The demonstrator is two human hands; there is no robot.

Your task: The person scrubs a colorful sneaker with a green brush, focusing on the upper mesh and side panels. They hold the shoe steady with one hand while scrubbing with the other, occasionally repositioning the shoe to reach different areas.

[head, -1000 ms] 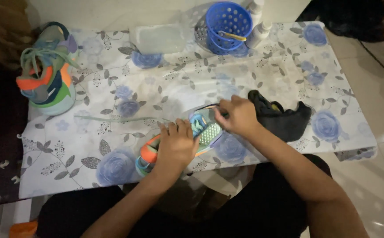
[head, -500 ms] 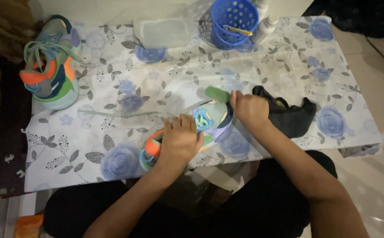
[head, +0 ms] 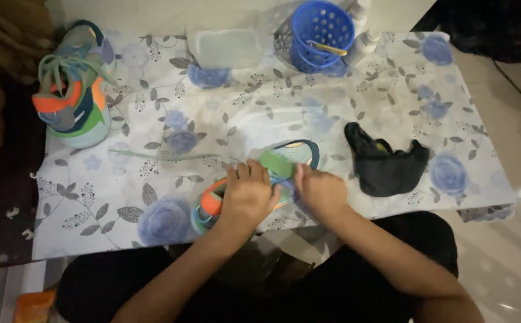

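Head view: my left hand (head: pixel 247 194) clasped the multicoloured sneaker (head: pixel 254 179) on the floral tablecloth (head: pixel 153 209) — right hand (head: pixel 320 192) gripped its green tongue (head: pixel 278 162); black cloth (head: pixel 386 164) nearby.

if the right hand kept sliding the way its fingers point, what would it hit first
The right hand points up and left, fingers already on the shoe lying on the table. Past the shoe, probably the pale green lace, though depth is unclear.
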